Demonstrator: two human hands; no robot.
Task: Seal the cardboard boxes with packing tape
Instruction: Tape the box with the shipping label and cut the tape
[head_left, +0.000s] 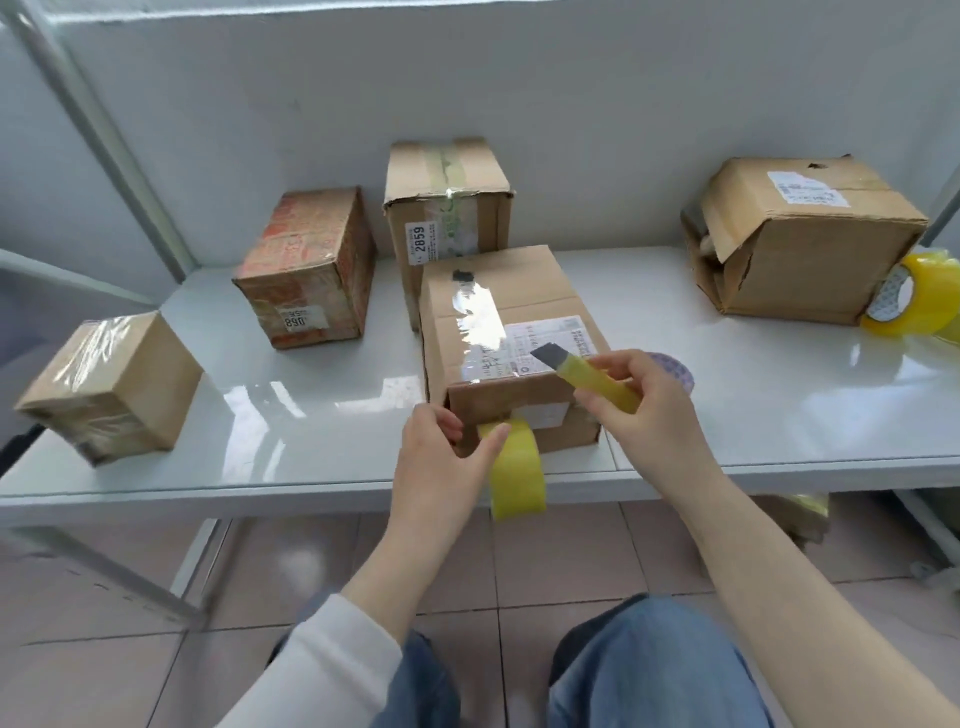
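Five cardboard boxes on white table (727, 395); clock calls taken from the centre box (524, 291).

- Centre box: at the near edge, closed, clear tape strip along the top seam, shipping label on top.
- Left hand (441, 462): at 6 o'clock, against the box's front face. Thumb and fingers pinch the yellow tape (519, 473). The tape touches the front face and hangs down past the table edge. Roll or loose loop, can't tell.
- Right hand (649, 410): at 4 o'clock, fingers wrapped round a yellow utility knife (597, 382). The blade is out, pointing toward 10 o'clock over the label corner. Blade touching the box or not, can't tell.
- 12 o'clock: box labelled 2859 (447, 197), just behind the centre box, old tape on top.
- 10 o'clock: reddish box labelled 890 (306, 270), apart from the others.
- 9 o'clock: small box (109, 384) wrapped in clear film, sitting near the table's left end.
- 2 o'clock: larger box (805, 239), end flaps open.
- 3 o'clock: second tape roll (904, 301), on edge, just beside that open box.
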